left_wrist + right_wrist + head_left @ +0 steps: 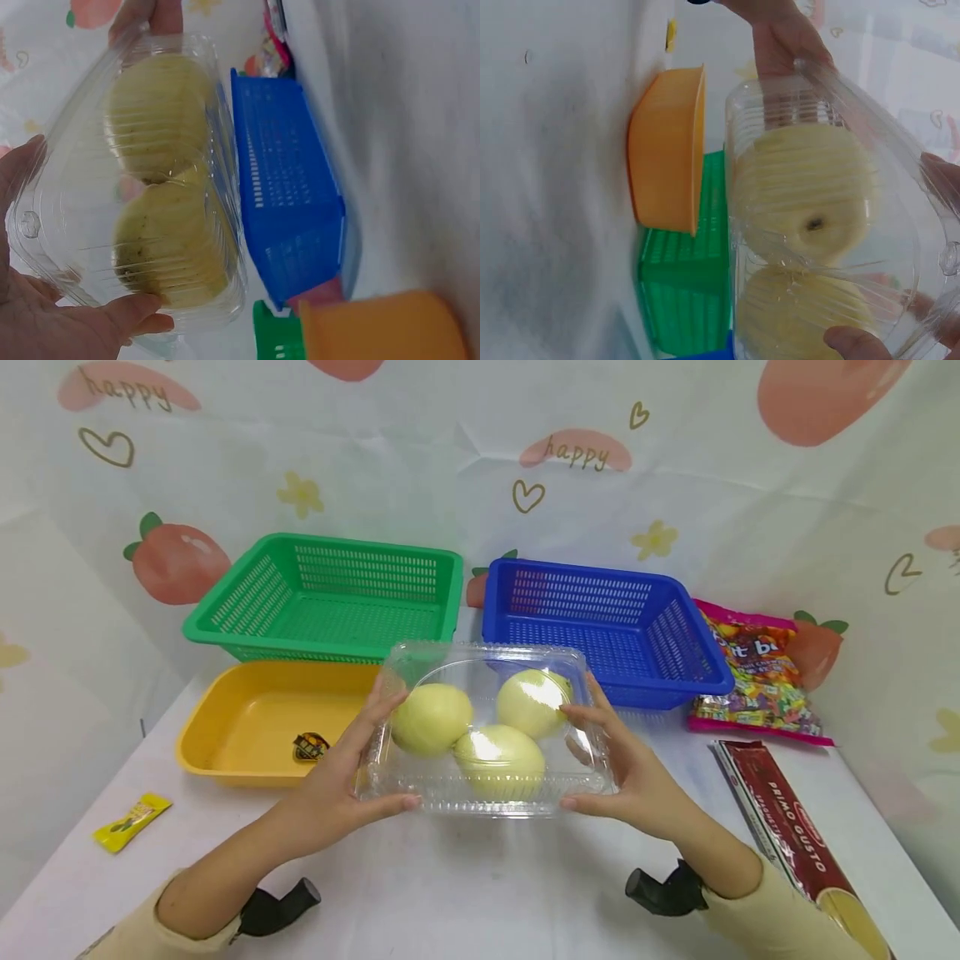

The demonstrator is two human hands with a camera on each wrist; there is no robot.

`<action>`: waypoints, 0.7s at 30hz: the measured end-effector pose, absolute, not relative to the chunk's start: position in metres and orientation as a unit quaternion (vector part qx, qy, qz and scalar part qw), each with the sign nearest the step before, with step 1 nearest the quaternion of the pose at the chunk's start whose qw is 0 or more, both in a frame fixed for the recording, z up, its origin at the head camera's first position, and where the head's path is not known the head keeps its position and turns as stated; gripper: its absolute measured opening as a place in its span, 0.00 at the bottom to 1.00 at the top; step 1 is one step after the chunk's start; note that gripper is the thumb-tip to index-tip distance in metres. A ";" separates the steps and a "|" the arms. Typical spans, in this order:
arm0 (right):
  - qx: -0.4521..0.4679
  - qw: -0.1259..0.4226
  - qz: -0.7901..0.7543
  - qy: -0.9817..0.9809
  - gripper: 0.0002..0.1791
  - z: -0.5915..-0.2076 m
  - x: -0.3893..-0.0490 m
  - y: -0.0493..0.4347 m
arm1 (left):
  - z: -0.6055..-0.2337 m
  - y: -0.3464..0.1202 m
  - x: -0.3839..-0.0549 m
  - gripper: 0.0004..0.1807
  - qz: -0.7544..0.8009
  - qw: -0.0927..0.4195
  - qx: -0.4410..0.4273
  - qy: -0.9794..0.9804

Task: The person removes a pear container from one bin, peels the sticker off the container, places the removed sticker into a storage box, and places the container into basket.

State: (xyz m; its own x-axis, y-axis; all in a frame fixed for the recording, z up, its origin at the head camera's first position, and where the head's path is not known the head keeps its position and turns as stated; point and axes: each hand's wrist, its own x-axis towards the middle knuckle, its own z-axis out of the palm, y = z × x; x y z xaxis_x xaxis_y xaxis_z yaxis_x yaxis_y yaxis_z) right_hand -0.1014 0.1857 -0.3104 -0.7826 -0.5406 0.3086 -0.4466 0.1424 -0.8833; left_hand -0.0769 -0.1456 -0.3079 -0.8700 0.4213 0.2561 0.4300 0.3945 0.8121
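Observation:
Both hands hold a clear plastic clamshell box [480,797] up over the table, one at each end. Inside it sit three pale yellow-green round fruits [431,718], two at the back and one in front. The left hand [352,768] grips the left end, thumb along the front edge and fingers up the side. At the right end the right hand [630,760] does the same, its thumb at the front corner. Seen from the left wrist, the box's ribbed wall [217,225] lies close to the left thumb. One fruit [810,191] shows a dark spot in the right wrist view.
Behind stand a green basket [322,647] and a blue basket [645,689]. A yellow tray [240,768] holds a dark-labelled item [310,746]. A yellow packet [132,821] lies left; a candy bag [757,677] and a spaghetti pack [802,843] lie right.

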 end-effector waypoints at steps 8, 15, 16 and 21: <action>-0.315 0.044 -0.573 0.755 0.42 -0.288 -0.126 0.167 | -0.280 -0.165 -0.097 0.52 -0.473 -0.025 -0.237 -0.848; -0.294 0.078 -0.609 0.732 0.44 -0.268 -0.156 0.145 | -0.252 -0.184 -0.123 0.49 -0.491 -0.030 -0.235 -0.839; -0.289 0.084 -0.617 0.728 0.45 -0.266 -0.160 0.142 | -0.248 -0.187 -0.127 0.49 -0.491 -0.025 -0.238 -0.838; -0.267 0.099 -0.641 0.713 0.43 -0.254 -0.182 0.125 | -0.231 -0.201 -0.147 0.46 -0.481 -0.008 -0.247 -0.841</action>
